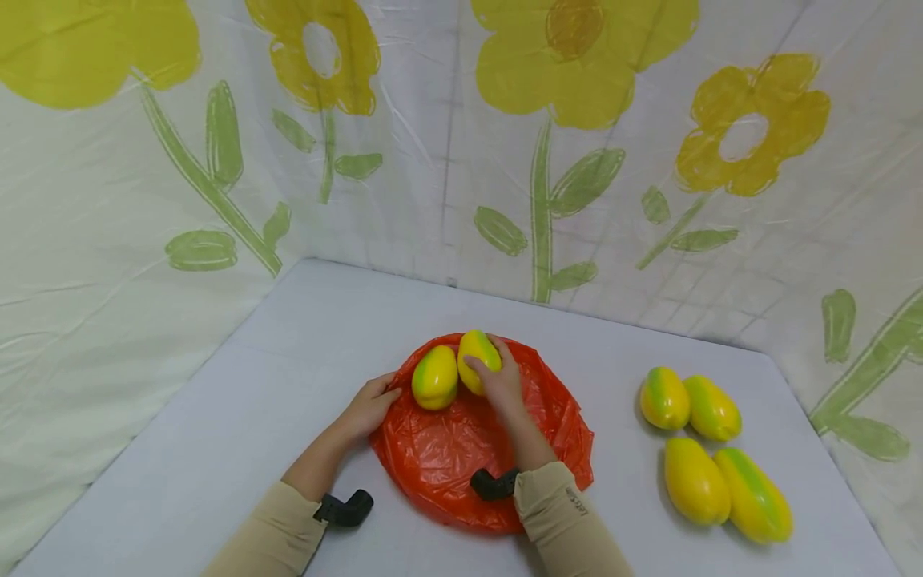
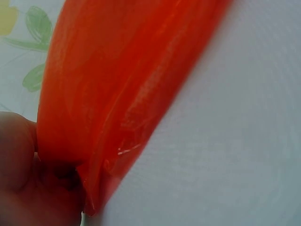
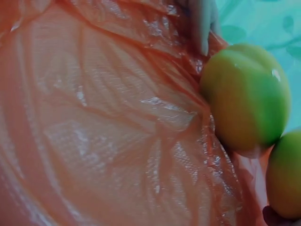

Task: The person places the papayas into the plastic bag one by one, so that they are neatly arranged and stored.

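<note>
A red plastic bag (image 1: 447, 461) is spread into a wide round shape on the table, its film wrinkled and shiny. My left hand (image 1: 366, 410) grips the bag's left edge; in the left wrist view its thumb and fingers bunch the film (image 2: 96, 155). With my right hand (image 1: 501, 377) I hold a yellow papaya with a green streak (image 1: 477, 361) over the far part of the bag, thumb across its front. Beside it, touching, sits a second papaya (image 1: 435, 377), close to the left fingertips. That second papaya (image 3: 247, 99) fills much of the right side in the right wrist view.
Several more papayas lie in two pairs on the right of the white table (image 1: 620, 545): a far pair (image 1: 664, 398) and a nearer pair (image 1: 752, 494). A white cloth with painted flowers (image 1: 404, 208) hangs behind. Black wrist cameras (image 1: 348, 510) sit on both sleeves.
</note>
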A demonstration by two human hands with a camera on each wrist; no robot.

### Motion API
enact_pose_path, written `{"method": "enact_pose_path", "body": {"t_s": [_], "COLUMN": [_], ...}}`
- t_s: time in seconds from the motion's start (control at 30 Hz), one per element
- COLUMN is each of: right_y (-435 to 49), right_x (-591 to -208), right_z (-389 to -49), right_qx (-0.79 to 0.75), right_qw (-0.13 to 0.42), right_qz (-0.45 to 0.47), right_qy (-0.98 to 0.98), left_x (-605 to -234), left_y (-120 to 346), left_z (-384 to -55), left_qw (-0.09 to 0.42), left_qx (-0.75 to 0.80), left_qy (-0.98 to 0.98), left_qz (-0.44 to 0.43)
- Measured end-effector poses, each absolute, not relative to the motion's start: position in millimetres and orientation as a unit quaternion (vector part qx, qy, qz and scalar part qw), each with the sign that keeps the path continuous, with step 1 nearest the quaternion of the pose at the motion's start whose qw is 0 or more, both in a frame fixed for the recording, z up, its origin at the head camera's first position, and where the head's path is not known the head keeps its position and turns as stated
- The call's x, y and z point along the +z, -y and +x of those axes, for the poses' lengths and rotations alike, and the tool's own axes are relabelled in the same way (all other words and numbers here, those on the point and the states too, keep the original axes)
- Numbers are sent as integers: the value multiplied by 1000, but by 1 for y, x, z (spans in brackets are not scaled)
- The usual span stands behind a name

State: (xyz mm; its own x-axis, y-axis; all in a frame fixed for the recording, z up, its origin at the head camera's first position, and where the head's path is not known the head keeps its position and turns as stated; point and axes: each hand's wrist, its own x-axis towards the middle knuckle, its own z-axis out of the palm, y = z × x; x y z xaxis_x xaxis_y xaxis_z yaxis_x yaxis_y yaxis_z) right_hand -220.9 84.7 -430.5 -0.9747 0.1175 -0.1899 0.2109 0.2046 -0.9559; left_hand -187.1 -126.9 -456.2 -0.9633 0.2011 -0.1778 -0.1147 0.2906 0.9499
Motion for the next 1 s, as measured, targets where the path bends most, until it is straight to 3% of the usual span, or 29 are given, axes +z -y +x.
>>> {"method": "enact_pose_path", "body": {"t_s": [1.0], "right_y": [-84], "right_x": [-437], "right_z": [-215], "right_qx": [-610], "right_qw": [56], "right_qz": [87], "right_qy": [-786], "left_x": [-455], "left_y": [129], "left_z": [-187], "left_qw": [129], "left_qx": [592], "left_qy": [-794], "left_qz": [41]}}
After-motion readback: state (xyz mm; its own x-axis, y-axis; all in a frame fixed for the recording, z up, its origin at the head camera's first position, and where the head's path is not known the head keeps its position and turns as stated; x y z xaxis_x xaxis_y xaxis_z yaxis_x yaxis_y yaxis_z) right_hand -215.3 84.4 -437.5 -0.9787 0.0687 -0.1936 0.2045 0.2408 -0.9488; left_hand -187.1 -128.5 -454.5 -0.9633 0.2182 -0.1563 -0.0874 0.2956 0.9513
